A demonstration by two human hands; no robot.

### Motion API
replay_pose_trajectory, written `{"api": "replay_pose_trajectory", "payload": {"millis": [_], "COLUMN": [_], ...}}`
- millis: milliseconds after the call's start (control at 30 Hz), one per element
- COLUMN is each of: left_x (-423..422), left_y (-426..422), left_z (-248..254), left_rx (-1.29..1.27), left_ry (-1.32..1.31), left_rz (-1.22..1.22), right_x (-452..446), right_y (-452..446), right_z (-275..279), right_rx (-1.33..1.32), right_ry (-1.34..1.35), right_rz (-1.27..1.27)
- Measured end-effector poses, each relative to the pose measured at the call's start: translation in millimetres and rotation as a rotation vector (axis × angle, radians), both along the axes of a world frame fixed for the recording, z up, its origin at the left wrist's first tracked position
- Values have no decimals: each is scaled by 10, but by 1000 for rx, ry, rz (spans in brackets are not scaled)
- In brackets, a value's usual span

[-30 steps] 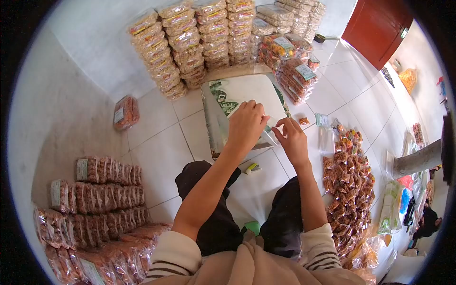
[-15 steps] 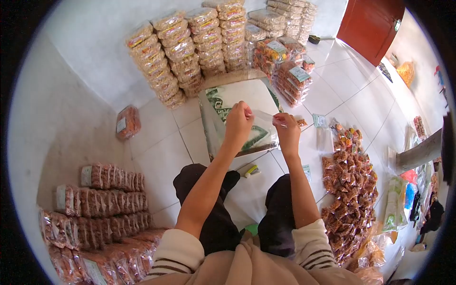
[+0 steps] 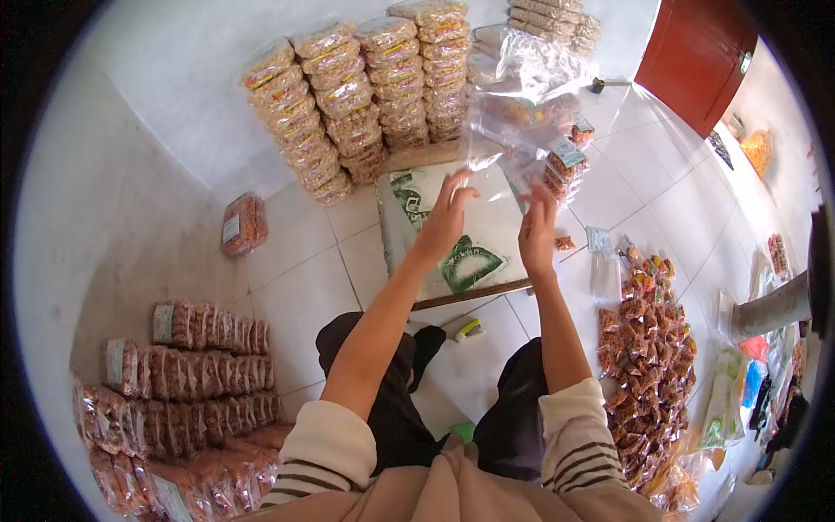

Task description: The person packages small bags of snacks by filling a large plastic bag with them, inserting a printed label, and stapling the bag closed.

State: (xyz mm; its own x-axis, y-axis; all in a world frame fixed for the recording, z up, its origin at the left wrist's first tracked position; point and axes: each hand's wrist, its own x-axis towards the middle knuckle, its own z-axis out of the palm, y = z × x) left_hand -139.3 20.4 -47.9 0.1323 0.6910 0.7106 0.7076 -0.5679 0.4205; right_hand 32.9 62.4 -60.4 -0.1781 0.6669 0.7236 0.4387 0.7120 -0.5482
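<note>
A large clear plastic bag (image 3: 513, 130) is spread in the air beyond my hands, its lower edge at my fingers. My left hand (image 3: 448, 213) is closed at the bag's near left edge, above the low table (image 3: 400, 244) with its white and green cover. Over the table's right edge, my right hand (image 3: 539, 228) has its fingers closed on the near right side of the bag. Through the film, packs of orange and brown snacks show blurred.
Stacked snack packs (image 3: 348, 96) stand against the wall. Brown packs (image 3: 209, 374) lie in rows at left, small filled packets (image 3: 648, 365) in a heap at right. A yellow-green tool (image 3: 470, 330) lies before the table; one pack (image 3: 244, 224) is by the left wall.
The clear bag, held low over the table before, now spreads out upward and away from me. My hands have turned with fingers pointing forward. The view has shifted slightly.
</note>
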Motion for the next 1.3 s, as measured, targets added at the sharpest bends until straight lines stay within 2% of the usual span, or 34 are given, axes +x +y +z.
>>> {"api": "replay_pose_trajectory", "payload": {"millis": [67, 133, 200, 233, 267, 300, 333, 400, 433, 500, 567, 633, 667, 700, 733, 767, 833, 900, 933, 967, 1000, 1067, 1233, 1267, 1300], "left_x": [-55, -116, -151, -142, -135, -126, -127, -92, -45, 59, 209, 471, 645, 841, 1043, 1242, 1712, 2199, 2428, 2645, 2849, 3219, 3749, 3853, 3948], "left_y": [63, 78, 34, -1, -28, -45, -55, -97, -111, -34, 90, 211, 248, 269, 282, 303, 264, 219, 177, 118, 45, -149, -487, -475, -466], "left_z": [-531, -1058, -1535, -1693, -1846, -1886, -1917, -1918, -1859, -1682, -1566, -1536, -1516, -1482, -1423, -1353, -1083, -1009, -1013, -1033, -1071, -1103, -1181, -1297, -1381], "left_rx": [-87, -176, -401, -406, -555, -706, -715, -774, -781, -949, -1029, -1139, -1124, -963, -803, -643, -712, -664, -665, -669, -661, -743, -900, -935, -939], "left_ry": [58, 122, 319, 320, 326, 332, 332, 564, 561, 540, 558, 756, 763, 680, 594, 504, 330, 261, 223, 183, 177, 220, 430, 422, 440], "left_rz": [12, 25, 94, 94, 108, 120, 112, 218, 204, 369, 349, 525, 486, 424, 361, 296, -36, -159, -215, -267, -299, -363, -486, -507, -519], "right_x": [74, 150, 168, 150, 141, 120, 114, 110, 119, 188, 303, 534, 684, 845, 1040, 1243, 1730, 2226, 2500, 2877, 3216, 3566, 3791, 4488, 4548], "right_y": [102, 104, 78, 47, 54, 29, -5, 45, 60, 33, -25, 14, 45, 46, -4, -52, -176, -333, -413, -468, -621, -948, -1737, -1618, -1645], "right_z": [-580, -1082, -1523, -1626, -1715, -1746, -1773, -1791, -1770, -1727, -1679, -1610, -1561, -1505, -1362, -1205, -1038, -967, -986, -1238, -1316, -1275, -586, -1417, -1529], "right_rx": [-92, -381, -346, -300, -306, -357, -412, -337, -253, -306, -373, -406, -582, -759, -683, -794, -919, -1019, -988, -902, -661, -423, -1518, -1315, -1328], "right_ry": [-142, -244, -295, -331, -330, -350, -372, -428, -480, -572, -643, -623, -623, -609, -587, -573, -358, -145, -136, -27, -269, -514, -530, -926, -906], "right_rz": [43, 136, 174, 161, 159, 169, 178, 176, 176, 177, 183, 154, 176, 195, 191, 147, 76, -44, -156, -134, -127, -130, -486, -243, -247]}}
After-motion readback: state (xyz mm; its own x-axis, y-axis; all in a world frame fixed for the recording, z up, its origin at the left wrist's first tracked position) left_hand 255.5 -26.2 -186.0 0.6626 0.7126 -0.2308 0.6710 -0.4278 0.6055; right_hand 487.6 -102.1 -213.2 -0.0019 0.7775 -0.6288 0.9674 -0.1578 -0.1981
